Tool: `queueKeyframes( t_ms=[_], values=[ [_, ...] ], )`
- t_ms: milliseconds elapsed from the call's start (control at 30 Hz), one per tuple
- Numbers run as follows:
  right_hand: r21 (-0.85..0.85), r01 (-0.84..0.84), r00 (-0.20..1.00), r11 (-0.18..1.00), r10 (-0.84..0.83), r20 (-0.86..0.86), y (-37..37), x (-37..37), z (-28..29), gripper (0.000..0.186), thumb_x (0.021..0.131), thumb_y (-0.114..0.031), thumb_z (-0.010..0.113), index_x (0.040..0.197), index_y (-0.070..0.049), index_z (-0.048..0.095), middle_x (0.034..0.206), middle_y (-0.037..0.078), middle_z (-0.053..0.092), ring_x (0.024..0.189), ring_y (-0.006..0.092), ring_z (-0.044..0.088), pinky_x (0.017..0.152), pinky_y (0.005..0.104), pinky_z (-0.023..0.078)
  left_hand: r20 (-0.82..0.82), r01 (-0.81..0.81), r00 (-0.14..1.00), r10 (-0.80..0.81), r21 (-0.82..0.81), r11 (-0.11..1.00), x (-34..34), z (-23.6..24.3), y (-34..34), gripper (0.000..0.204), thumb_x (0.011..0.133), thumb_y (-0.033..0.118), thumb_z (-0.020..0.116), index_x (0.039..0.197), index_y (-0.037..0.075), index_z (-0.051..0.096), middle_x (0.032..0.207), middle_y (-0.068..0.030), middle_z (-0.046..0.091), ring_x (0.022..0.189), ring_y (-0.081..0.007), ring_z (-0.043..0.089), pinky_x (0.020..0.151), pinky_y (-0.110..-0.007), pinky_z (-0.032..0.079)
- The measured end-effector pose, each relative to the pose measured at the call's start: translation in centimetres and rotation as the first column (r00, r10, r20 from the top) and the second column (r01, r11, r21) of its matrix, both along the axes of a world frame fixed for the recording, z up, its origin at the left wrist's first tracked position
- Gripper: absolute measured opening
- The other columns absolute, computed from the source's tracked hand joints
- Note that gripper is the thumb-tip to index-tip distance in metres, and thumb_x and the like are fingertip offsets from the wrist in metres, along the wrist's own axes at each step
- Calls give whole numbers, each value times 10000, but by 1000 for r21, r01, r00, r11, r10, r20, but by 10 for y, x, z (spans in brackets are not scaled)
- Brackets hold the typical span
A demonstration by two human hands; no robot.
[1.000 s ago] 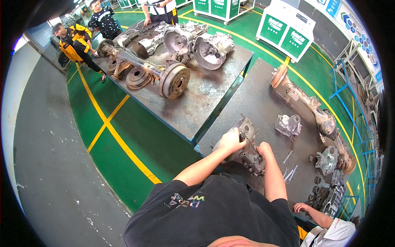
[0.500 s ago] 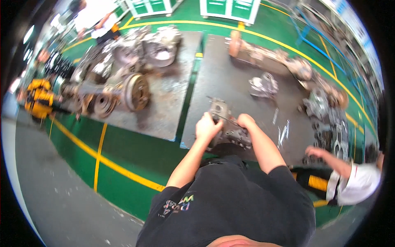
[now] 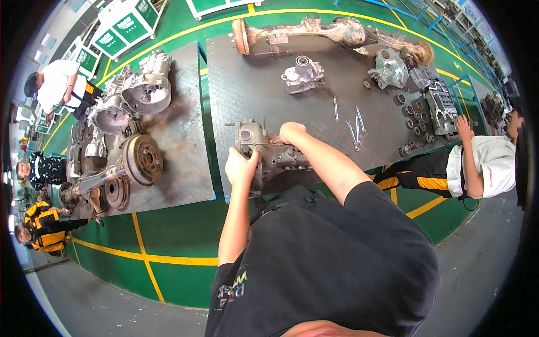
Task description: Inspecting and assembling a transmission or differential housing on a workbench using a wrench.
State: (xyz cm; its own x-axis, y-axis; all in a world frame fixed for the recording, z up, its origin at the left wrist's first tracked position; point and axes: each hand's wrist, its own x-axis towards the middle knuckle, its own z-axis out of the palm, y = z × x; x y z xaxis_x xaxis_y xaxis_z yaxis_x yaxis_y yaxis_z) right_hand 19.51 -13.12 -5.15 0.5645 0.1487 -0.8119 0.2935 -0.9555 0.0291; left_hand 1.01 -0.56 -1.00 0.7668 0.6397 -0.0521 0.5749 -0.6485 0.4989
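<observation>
Left hand [image 3: 241,167] is curled closed around the near edge of a grey metal gearbox casing [image 3: 269,151] on the steel table [image 3: 252,90]; right hand [image 3: 292,132] rests on top, fingers bent.

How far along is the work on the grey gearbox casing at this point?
Done so far: the gearbox casing lies at the near edge of the dark steel table. In hand: the left hand grips its near end and the right hand rests on its top. Left: the wrenches lie unused to the right; whether any bolts are out is too small to tell.

Gearbox casing [image 3: 268,153] on bench edge [image 3: 241,84], wrenches [image 3: 355,124] right.
</observation>
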Motion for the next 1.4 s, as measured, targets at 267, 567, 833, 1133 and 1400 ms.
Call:
queueKeyframes(
  t_ms=[267,567,833,1133,1400],
  values=[
    [130,54,985,990,-74,156,1,-7,-12,345,811,-408,748,1025,-137,761,1099,113,714,1048,289,678,868,357,543,-13,-2,1000,2,18,1000,1,-1,0,614,767,509,693,991,-33,515,914,-268,658,845,-431,668,756,-490,537],
    [244,30,985,969,-70,158,-21,3,-45,239,797,-96,595,975,-35,743,996,213,702,951,343,697,831,418,541,12,10,1000,-10,7,1000,3,2,-2,617,770,521,694,978,-32,518,902,-266,660,846,-434,665,755,-481,535],
    [308,80,964,948,-152,217,-23,-14,-18,456,951,-451,556,1093,-50,720,1153,179,683,1113,321,646,899,400,523,-7,-16,1000,16,-4,1000,2,9,-2,592,761,497,704,973,-25,521,899,-260,656,847,-430,663,762,-478,531],
    [231,17,994,973,-42,103,-21,-9,-5,477,906,-463,597,1083,-37,721,1143,178,685,1076,343,658,881,411,537,-9,-20,1000,20,9,1000,4,7,-2,590,756,488,701,986,-29,533,904,-265,657,850,-436,662,768,-481,531],
    [345,-172,963,923,84,254,-33,2,-47,406,876,-403,655,1015,-31,739,1108,195,688,1037,358,665,880,441,534,-20,-11,1000,10,-37,999,5,7,-2,597,758,494,690,991,-33,531,915,-272,661,865,-435,664,784,-479,532]
  ],
)
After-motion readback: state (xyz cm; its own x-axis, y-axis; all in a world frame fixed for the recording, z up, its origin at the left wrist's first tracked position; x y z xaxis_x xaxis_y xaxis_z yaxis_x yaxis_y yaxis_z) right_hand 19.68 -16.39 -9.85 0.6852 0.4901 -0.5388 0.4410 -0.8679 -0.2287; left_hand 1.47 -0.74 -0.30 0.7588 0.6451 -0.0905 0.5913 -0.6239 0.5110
